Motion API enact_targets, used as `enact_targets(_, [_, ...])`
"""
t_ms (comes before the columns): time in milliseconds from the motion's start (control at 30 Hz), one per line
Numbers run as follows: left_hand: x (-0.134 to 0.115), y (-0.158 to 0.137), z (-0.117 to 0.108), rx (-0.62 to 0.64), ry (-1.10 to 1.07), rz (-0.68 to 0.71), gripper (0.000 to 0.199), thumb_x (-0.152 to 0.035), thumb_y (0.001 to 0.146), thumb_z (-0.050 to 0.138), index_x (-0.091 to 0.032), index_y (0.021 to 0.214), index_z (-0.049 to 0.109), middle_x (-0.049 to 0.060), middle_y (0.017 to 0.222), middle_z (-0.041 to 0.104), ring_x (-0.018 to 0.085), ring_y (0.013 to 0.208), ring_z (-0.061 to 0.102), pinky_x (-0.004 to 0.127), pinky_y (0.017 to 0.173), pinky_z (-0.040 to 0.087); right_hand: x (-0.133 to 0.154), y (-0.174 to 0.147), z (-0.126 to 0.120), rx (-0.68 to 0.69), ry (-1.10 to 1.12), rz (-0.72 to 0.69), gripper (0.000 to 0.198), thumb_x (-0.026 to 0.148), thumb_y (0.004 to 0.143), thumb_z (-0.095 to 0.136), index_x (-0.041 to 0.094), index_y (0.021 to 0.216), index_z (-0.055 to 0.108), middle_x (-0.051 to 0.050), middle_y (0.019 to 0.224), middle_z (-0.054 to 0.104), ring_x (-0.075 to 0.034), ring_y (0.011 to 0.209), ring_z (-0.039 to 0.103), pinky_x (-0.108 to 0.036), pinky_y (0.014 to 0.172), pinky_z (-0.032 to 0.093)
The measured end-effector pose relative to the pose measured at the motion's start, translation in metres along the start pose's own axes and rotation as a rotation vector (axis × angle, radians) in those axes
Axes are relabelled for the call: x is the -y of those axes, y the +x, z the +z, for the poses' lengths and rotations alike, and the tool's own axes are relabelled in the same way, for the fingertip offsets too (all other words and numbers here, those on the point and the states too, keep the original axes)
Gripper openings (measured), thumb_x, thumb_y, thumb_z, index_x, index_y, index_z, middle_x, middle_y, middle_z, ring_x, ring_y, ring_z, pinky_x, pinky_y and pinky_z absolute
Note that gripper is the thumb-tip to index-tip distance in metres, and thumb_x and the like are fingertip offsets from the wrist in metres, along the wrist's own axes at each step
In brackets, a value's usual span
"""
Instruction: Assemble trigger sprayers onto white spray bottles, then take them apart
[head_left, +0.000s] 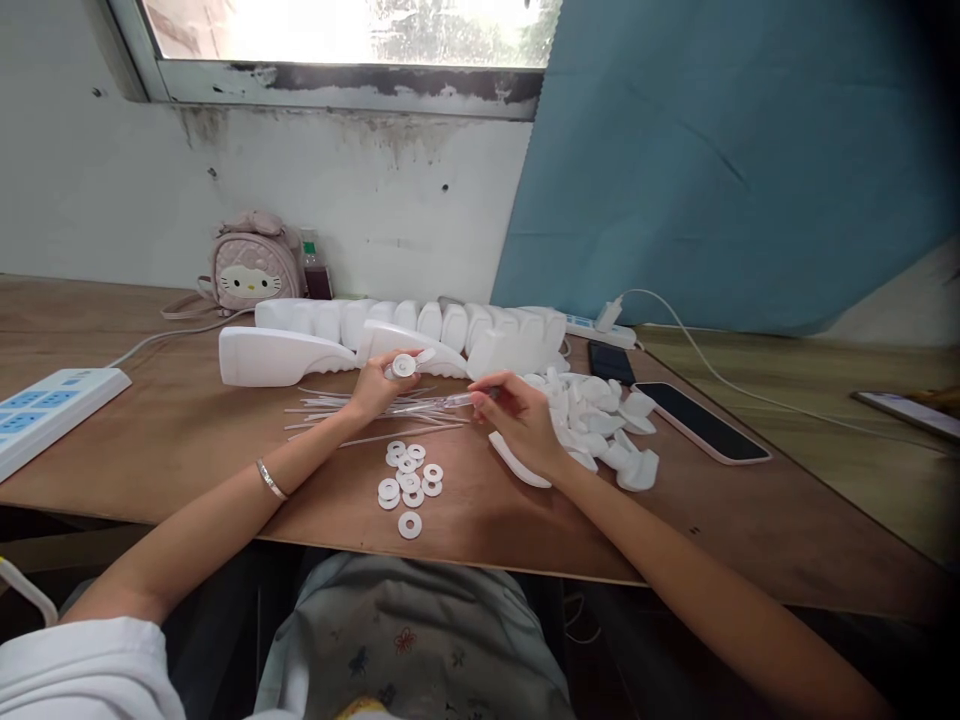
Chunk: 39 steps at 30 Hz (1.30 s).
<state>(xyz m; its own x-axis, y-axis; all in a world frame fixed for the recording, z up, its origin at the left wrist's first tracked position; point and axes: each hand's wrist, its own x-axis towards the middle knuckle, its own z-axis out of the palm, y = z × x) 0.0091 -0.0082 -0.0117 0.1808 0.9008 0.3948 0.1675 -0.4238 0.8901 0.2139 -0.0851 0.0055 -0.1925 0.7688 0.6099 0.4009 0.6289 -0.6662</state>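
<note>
My left hand point(375, 386) is closed around a small white plastic nozzle head point(405, 367), its round ringed end facing up. In my right hand point(521, 418) the fingers pinch a slim clear, slightly pinkish stick-like piece point(456, 400) that points left; its exact kind is unclear. Thin white tubes point(322, 405) lie spread beneath both hands. Nearer the table's front edge are several flat white ring washers point(410, 525). Beside my right hand lies a heap of white plastic nozzle heads point(592, 410), with a curved white piece point(517, 462) at its near side.
White plastic bottles point(259, 358) lie in rows behind my hands. Phones point(701, 422) and a dark device point(611, 362) rest at the right, near a cable. A power strip point(52, 410) is at the left. A pink bag point(255, 268) and a small bottle point(316, 275) stand by the wall.
</note>
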Motion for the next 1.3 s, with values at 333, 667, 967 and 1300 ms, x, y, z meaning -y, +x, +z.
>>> enact_targets(333, [-0.009,-0.01,0.006,0.12,0.337,0.217,0.034,-0.027,0.071,0.059,-0.014,0.102,0.065,0.006,0.098,0.067,0.019,0.086,0.06,0.026,0.079,0.043,-0.008,-0.007,-0.001,-0.238,-0.472,-0.51,0.007,0.023,0.084,0.051,0.022,0.089,0.046,-0.003,0.078,0.066,-0.012,0.066,0.062,-0.023,0.059,0.049])
enact_targets(667, [-0.021,-0.023,0.015,0.168,0.475,0.227,0.032,-0.036,0.074,0.057,-0.014,0.096,0.064,0.002,0.078,0.067,0.015,0.069,0.059,0.021,0.064,0.042,0.002,-0.009,0.015,-0.085,-0.536,-0.911,0.018,0.018,0.079,0.058,0.023,0.081,0.041,-0.008,0.098,0.068,-0.016,0.086,0.066,-0.024,0.062,0.055])
enact_targets(967, [-0.015,-0.018,0.011,0.198,0.429,0.259,0.03,-0.031,0.071,0.057,-0.012,0.093,0.066,-0.001,0.069,0.063,0.01,0.061,0.051,0.018,0.06,0.039,0.003,-0.005,0.013,-0.245,0.223,0.028,0.024,0.033,0.078,0.058,0.025,0.084,0.036,0.002,0.082,0.067,-0.014,0.069,0.066,-0.027,0.059,0.055])
enact_targets(1300, [-0.015,-0.014,0.001,0.39,0.404,0.331,0.03,-0.032,0.07,0.057,-0.012,0.091,0.066,0.001,0.072,0.064,0.011,0.062,0.054,0.019,0.061,0.041,0.01,0.007,0.005,-0.208,0.529,0.192,0.038,0.042,0.072,0.063,0.025,0.081,0.031,0.004,0.072,0.061,-0.018,0.083,0.066,-0.031,0.065,0.057])
